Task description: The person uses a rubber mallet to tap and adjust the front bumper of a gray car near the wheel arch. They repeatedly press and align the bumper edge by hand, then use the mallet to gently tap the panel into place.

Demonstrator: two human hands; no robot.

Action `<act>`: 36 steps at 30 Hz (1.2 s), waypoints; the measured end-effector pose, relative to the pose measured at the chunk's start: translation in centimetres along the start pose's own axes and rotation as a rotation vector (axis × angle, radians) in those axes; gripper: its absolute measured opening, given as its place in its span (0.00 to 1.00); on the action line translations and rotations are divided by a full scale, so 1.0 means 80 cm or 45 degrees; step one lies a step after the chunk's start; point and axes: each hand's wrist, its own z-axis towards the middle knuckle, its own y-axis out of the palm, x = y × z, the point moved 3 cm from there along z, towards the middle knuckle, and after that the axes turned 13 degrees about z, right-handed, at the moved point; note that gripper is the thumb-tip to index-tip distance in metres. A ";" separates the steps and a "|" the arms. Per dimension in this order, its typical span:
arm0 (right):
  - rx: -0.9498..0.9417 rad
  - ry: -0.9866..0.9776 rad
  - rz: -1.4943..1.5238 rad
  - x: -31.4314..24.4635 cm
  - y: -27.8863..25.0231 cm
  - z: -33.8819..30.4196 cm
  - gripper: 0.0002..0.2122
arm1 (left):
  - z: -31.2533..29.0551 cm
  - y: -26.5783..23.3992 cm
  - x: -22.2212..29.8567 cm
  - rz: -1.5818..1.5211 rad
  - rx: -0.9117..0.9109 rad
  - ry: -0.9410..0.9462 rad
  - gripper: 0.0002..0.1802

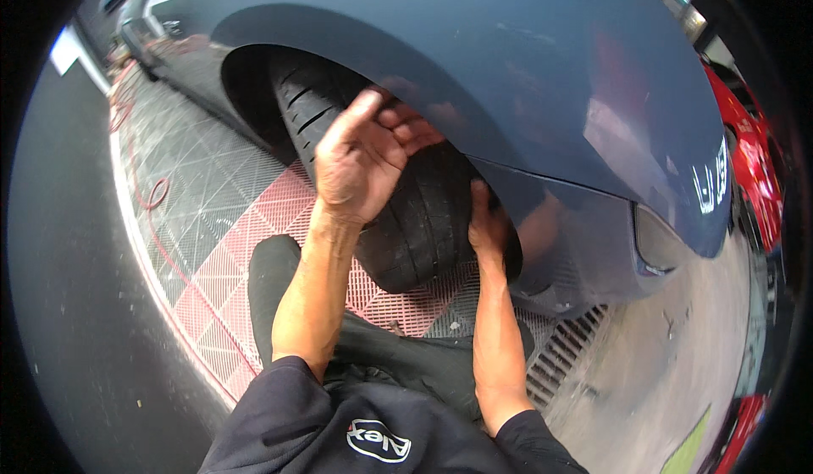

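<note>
A black tyre point(419, 220) stands turned inside the wheel arch of a grey-blue car. My left hand point(364, 156) is raised in front of its tread, palm turned up, thumb apart. Its fingertips reach toward the lip of the fender point(525, 76), and I cannot tell whether they touch it. Nothing shows in that palm. On the tyre's right side, my right hand point(489, 228) reaches up into the gap between tyre and bumper point(576, 228). One digit there is stretched upward; the others are mostly hidden and a little blurred.
Red and grey grid floor tiles point(229, 262) lie under the car, with a red hose point(157, 194) on the left. A slotted drain grate point(566, 347) is at the lower right. Beyond the bumper stands something red and glossy point(754, 169). My legs are bent close to the wheel.
</note>
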 end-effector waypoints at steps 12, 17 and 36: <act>0.536 0.405 -0.242 -0.006 0.019 -0.036 0.41 | 0.047 -0.149 0.098 -0.450 -0.077 0.113 0.25; 0.707 0.286 -0.437 -0.051 0.088 -0.060 0.41 | 0.050 -0.151 0.095 -0.497 -0.109 0.170 0.26; 0.663 0.043 -0.863 -0.130 0.182 -0.061 0.34 | 0.047 -0.182 0.090 -0.385 -0.179 0.200 0.28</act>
